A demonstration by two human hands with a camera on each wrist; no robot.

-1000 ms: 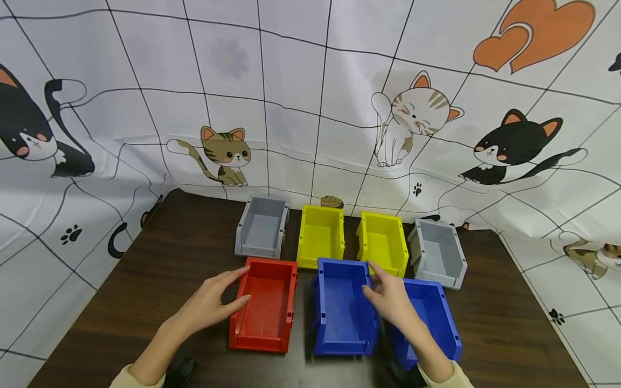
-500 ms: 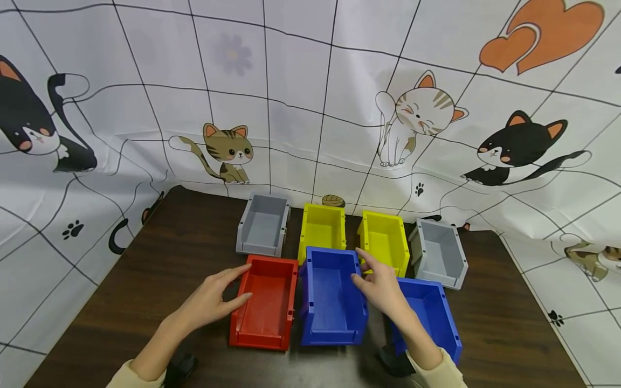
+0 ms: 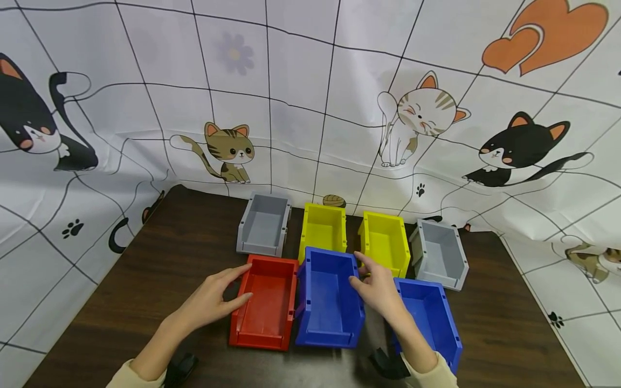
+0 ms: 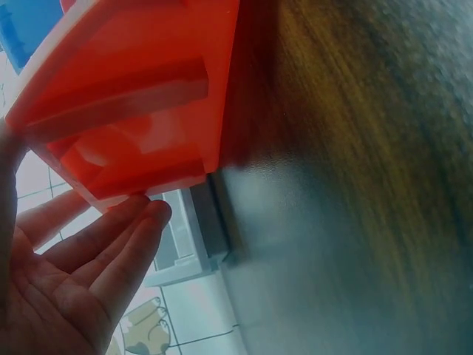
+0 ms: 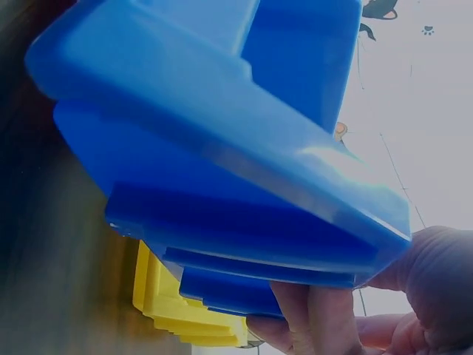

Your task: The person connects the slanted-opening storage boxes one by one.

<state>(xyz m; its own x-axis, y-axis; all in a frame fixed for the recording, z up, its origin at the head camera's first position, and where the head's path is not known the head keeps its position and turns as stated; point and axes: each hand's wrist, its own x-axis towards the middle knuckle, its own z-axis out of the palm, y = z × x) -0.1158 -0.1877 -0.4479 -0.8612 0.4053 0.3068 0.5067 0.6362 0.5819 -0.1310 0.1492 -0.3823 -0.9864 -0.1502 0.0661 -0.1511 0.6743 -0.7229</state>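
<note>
Step in hand looks like lining up the front row: blue storage bin [image 3: 330, 296] being set alongside red storage bin [image 3: 264, 304]. Right hand [image 3: 380, 288] pinches the blue storage bin's right wall near the back corner, thumb over the rim, fingers outside and under the lip. Left hand [image 3: 211, 296] does the same on the red storage bin's left wall, thumb over the rim, fingers outside, probably bracing it. So both hands are clamped on a bin wall, neither free.

Blue storage bin sits right of the red one, walls touching or nearly so, can't tell which; just in front of left yellow bin [image 3: 324, 231], hiding part of its near edge. Bin's slightly skewed versus the red one. Whether its base is fully down on table [image 3: 509, 323]: not clear, shadow under the front lip hints at a slight lift.

Second blue bin [image 3: 429, 315] is apart on the right, partly behind the forearm, angled. Not in the row yet, judging by the gap.

Next move probably calls for settling the blue storage bin flat and square against the red one, left hand steady, then letting go on the right and going for the second blue bin
</note>
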